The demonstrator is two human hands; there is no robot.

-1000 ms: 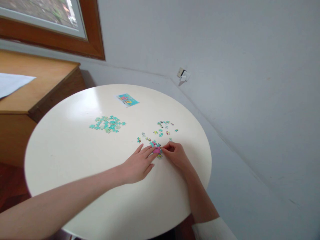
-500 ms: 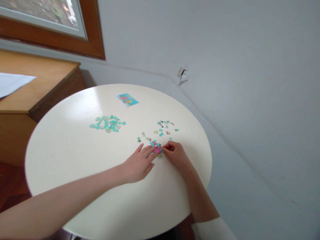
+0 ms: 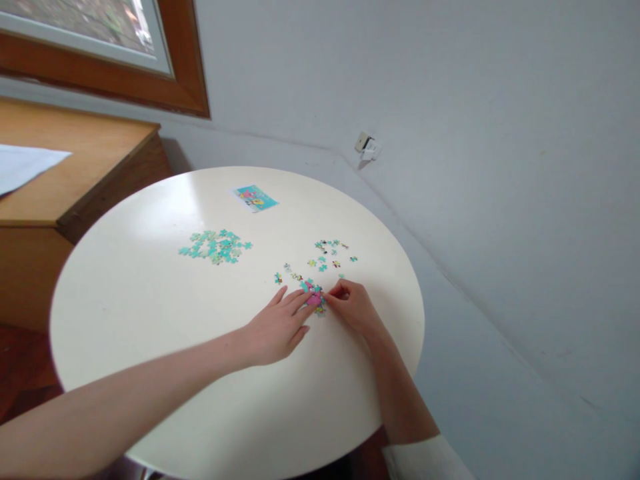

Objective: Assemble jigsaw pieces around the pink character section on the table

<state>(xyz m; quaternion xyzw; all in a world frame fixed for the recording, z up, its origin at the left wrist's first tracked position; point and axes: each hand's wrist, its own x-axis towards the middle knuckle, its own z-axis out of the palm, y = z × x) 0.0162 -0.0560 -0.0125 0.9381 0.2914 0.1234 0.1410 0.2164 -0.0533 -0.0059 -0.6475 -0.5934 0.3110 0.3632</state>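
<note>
A small joined patch of jigsaw puzzle (image 3: 314,299), pink and teal, lies on the white round table (image 3: 165,333). My left hand (image 3: 277,328) rests over its left side, fingers spread and fingertips on the patch. At the patch's right edge, my right hand (image 3: 351,305) has thumb and forefinger pinched together; whatever is between them is too small to make out. Just beyond the hands lie several loose puzzle pieces (image 3: 323,268), teal, yellow and dark.
A heap of teal puzzle pieces (image 3: 217,248) lies left of centre. Behind it is a picture card (image 3: 255,199) in teal, pink and yellow. A wooden cabinet (image 3: 100,133) bearing white paper (image 3: 27,163) stands at the left. The wall (image 3: 500,200) runs close along the right.
Both hands stay at the puzzle patch with almost no movement. The right hand has shifted only very slightly at the patch's edge.
</note>
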